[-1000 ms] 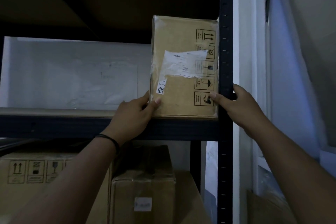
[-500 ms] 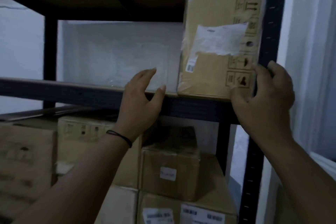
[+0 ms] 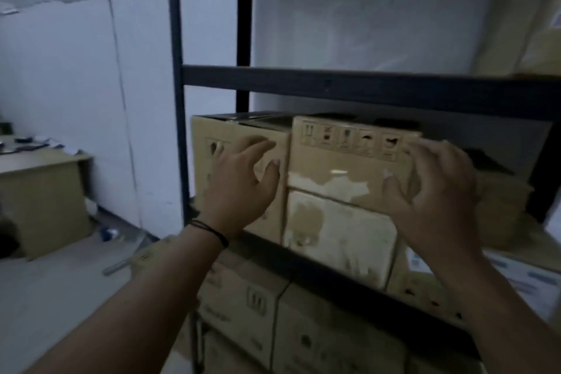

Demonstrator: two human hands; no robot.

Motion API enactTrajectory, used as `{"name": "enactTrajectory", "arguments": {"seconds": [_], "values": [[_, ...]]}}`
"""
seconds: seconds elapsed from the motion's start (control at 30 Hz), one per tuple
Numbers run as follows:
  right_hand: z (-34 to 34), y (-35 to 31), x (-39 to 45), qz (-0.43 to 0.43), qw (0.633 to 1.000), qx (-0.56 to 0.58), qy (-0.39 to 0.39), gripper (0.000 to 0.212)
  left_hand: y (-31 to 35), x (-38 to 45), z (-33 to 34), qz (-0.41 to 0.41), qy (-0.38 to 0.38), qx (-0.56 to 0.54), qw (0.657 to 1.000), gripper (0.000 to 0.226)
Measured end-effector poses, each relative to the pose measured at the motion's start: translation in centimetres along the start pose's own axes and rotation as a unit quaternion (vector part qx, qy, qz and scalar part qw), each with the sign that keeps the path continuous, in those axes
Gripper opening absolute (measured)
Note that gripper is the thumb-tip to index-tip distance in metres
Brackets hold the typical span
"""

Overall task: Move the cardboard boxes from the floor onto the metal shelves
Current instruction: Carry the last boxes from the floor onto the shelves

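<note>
Head view, both hands spread, left hand (image 3: 243, 179), right hand (image 3: 437, 191), flanking shelved cardboard box (image 3: 349, 161)

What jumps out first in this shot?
Two spread hands, left and right, raised in front of the cardboard boxes on the middle level of the black metal shelf, neither holding anything. More boxes are stacked below.

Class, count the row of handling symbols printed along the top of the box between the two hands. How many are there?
5, side by side along the top edge of the middle box. The right hand may hide another at the row's right end.
</note>
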State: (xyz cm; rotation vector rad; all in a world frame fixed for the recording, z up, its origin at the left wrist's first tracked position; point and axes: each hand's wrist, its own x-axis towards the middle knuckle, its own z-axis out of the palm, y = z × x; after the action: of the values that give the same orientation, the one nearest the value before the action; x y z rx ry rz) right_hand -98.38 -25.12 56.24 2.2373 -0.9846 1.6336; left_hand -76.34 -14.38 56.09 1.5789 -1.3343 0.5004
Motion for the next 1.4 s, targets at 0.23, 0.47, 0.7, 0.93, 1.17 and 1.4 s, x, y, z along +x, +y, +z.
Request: {"name": "enactTrajectory", "arguments": {"seconds": [0.23,0.47,0.7,0.93,1.17,1.4], "values": [[6.4,-14.9,-6.8,0.031,0.993,0.041,-0.106,0.044,-12.1,-8.1,-13.1,-0.088,-0.049,0.116,0.988,0.043],[12.6,-24.3,-11.7,0.038,0.975,0.084,-0.202,0.034,-20.4,-12.6,-20.5,-0.143,-0.101,0.152,0.973,0.042],[20.5,-29.2,-13.9,0.039,0.962,0.105,-0.25,0.041,-28.2,-13.7,-21.5,-0.172,-0.141,0.193,0.956,0.043],[31.7,-31.0,-13.2,0.051,0.943,0.111,-0.311,0.036,-38.1,-9.7,-18.2,-0.187,-0.172,0.19,0.948,0.043],[41.2,-32.5,-11.4,0.074,0.907,0.13,-0.393,0.04,-47.1,-5.5,-15.1,-0.219,-0.188,0.162,0.944,0.038],[50.1,-35.3,-11.8,0.179,0.871,0.146,-0.434,0.046,-58.3,-2.3,-14.0,-0.211,-0.231,0.124,0.942,0.04]]}}
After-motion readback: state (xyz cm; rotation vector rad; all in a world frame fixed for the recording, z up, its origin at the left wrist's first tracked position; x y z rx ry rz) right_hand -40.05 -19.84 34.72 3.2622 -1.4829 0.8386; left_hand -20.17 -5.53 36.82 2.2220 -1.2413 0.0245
